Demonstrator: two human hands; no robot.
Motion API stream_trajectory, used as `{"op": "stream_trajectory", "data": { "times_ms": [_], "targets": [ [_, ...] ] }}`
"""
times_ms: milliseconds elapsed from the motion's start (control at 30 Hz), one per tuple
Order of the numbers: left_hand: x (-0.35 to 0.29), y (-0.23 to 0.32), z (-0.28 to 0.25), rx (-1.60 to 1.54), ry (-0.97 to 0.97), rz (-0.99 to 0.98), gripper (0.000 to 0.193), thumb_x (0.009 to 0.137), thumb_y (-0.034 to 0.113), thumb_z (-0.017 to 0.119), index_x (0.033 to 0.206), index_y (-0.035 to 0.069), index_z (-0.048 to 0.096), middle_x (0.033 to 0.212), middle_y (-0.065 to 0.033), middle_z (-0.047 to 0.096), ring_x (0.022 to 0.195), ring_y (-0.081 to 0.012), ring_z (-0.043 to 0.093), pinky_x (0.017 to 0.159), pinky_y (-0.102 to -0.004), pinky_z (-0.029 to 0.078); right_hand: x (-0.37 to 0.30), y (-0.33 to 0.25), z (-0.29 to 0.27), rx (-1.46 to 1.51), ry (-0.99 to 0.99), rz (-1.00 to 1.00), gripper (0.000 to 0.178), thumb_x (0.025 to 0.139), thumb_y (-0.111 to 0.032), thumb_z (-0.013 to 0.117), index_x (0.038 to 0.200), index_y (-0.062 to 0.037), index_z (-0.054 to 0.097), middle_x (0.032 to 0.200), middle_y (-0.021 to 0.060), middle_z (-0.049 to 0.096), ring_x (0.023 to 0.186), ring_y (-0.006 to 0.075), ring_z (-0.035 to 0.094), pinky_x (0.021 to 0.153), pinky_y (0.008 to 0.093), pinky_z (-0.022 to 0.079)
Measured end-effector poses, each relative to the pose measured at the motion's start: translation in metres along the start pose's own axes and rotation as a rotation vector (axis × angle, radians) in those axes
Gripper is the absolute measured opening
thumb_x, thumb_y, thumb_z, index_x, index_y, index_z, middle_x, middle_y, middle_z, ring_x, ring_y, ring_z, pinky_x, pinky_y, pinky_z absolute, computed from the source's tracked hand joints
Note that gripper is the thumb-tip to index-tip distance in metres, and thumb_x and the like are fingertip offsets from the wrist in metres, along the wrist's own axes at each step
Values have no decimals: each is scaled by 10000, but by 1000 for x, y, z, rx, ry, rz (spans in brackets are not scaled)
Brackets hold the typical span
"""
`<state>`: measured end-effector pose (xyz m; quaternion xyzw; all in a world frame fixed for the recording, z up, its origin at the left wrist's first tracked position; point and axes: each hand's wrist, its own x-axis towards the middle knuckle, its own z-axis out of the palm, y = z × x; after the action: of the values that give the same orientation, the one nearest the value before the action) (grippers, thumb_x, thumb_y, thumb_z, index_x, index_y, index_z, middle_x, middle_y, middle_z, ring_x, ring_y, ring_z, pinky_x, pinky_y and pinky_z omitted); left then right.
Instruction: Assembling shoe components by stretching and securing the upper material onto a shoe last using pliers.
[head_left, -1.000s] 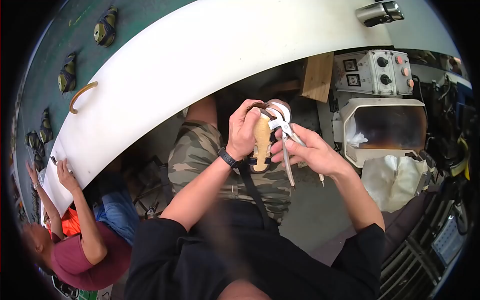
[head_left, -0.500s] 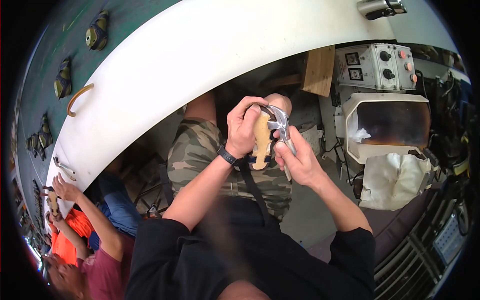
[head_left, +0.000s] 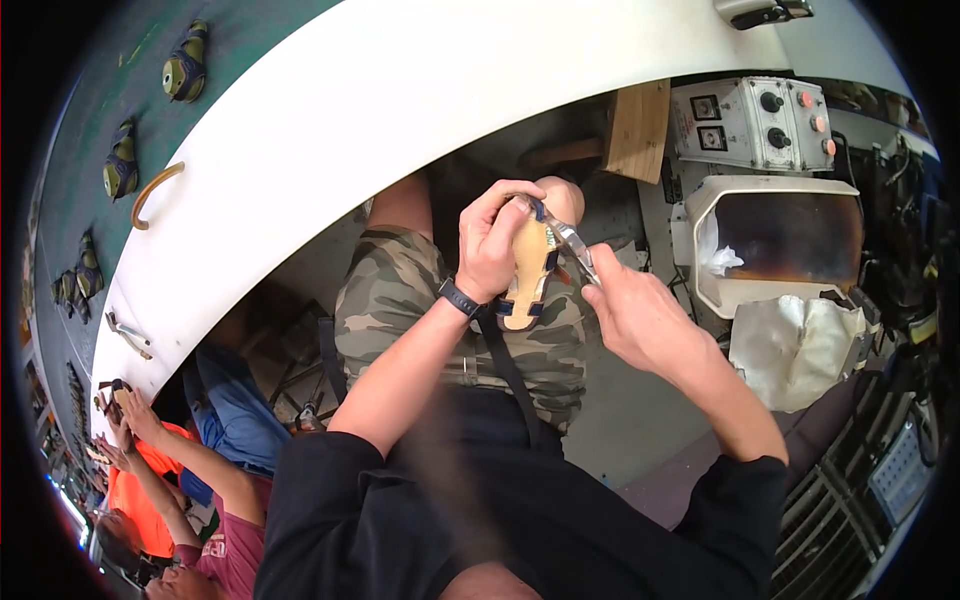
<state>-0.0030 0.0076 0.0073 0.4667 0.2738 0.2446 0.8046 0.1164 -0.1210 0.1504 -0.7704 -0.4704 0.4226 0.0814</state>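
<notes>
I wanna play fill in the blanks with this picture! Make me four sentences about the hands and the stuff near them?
1. The pliers are held in the person's ____.
2. The sandal is held in the person's ____, the one next to the dark wristband.
3. The shorts have a ____ pattern.
4. The curved table is coloured ____.

Missing words: right hand; left hand; camouflage; white.

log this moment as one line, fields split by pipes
left hand: grips tan sole | right hand: holds metal pliers at sole's upper edge | ahead: white table
</notes>
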Motion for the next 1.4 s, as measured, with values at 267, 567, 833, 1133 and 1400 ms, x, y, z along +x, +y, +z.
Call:
{"op": "stream_trajectory", "data": {
  "times_ms": [267,567,833,1133,1400],
  "targets": [
    [11,1,-1,91,-15,40,302,912,113,429,1035,-27,667,852,-70,670,775,-132,603,728,-260,484,21,-12,-7,-436,-103,31,218,900,-10,574,1059,56,442,833,261,659,741,418,690,658,485,551],
    [8,0,1,41,14,52,325,932,110,396,1040,-34,667,836,-55,678,722,-101,601,683,-246,481,-4,-41,-61,276,-117,183,668,978,-15,473,1573,-34,170,935,159,658,754,283,669,719,416,540],
    [9,-1,3,152,56,106,284,936,97,424,1013,-23,669,830,-92,697,752,-133,638,713,-270,503,38,-11,24,-30,264,13,775,963,-19,492,1619,-206,125,1154,244,656,814,366,677,763,443,539],
    [0,2,-3,38,-1,81,323,970,152,405,1116,-8,644,953,-68,674,827,-133,603,773,-274,491,33,-9,51,117,333,32,762,994,-77,491,1616,-173,61,915,329,647,816,514,640,690,513,507],
    [-5,5,1,114,1,48,341,976,157,400,1209,11,601,1020,-92,672,873,-141,618,785,-280,498,16,-19,-1,411,49,72,790,1028,-75,487,1619,-158,-31,984,173,690,821,288,694,800,434,531]
  ]
}}
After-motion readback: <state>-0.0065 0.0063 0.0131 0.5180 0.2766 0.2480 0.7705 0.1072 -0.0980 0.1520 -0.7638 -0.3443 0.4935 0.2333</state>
